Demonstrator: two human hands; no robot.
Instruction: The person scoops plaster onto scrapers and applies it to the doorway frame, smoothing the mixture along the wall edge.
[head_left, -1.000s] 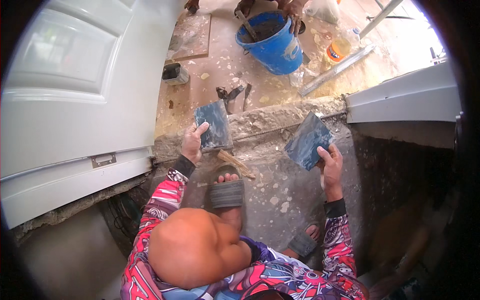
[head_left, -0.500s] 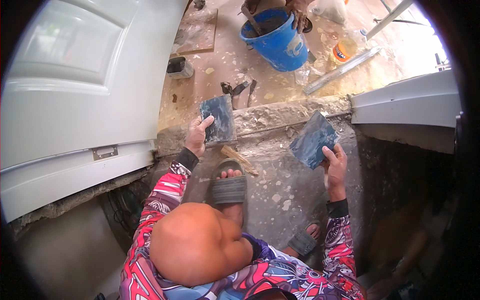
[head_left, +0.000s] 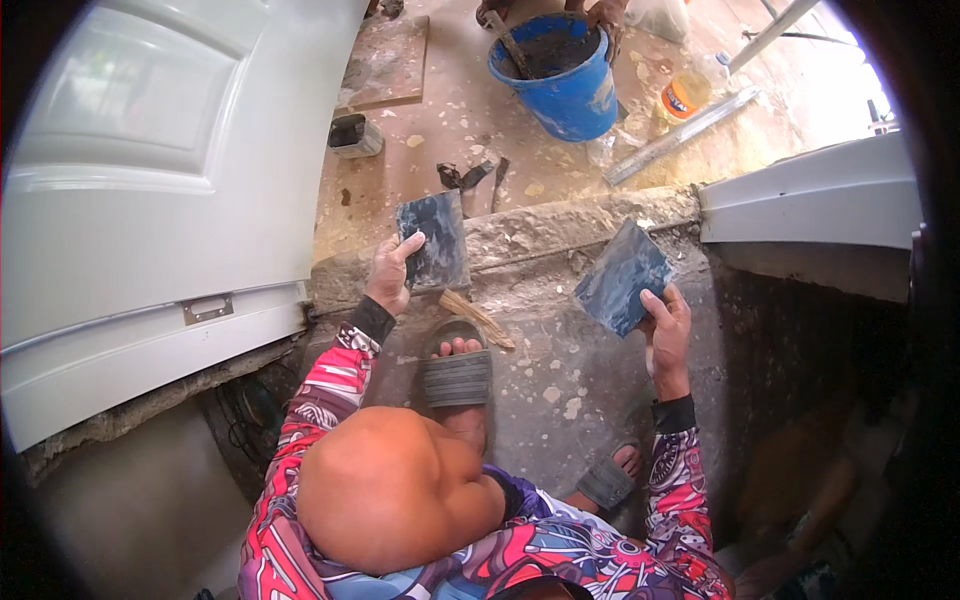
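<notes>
My left hand (head_left: 390, 272) grips a thin, dark blue-grey square plate (head_left: 434, 250) by its left side, thumb on top. A similar plate (head_left: 622, 285), turned cornerwise, is pinched at its lower right edge by my right hand (head_left: 668, 335). Whitish smears cover both faces; whether they are tiles or spreaders I cannot tell. The two plates are held apart, over the rough concrete sill (head_left: 545, 235). Beyond them, a blue bucket (head_left: 560, 105) contains dark wet mix and a stick-like tool (head_left: 508, 42). Another person's hand (head_left: 607, 22) rests on its rim.
White door (head_left: 150, 180) stands left, white frame piece (head_left: 815, 195) right. A wood splinter (head_left: 478, 318) lies by my sandalled foot (head_left: 458, 370). Farther off are a small tub (head_left: 355, 136), a board (head_left: 385, 70), dark strips (head_left: 470, 178), a metal bar (head_left: 685, 135) and a plastic bottle (head_left: 692, 88).
The bucket has tilted, showing more of its dark mix, and the other person's hand has shifted with it. My hands and both plates have barely moved.
</notes>
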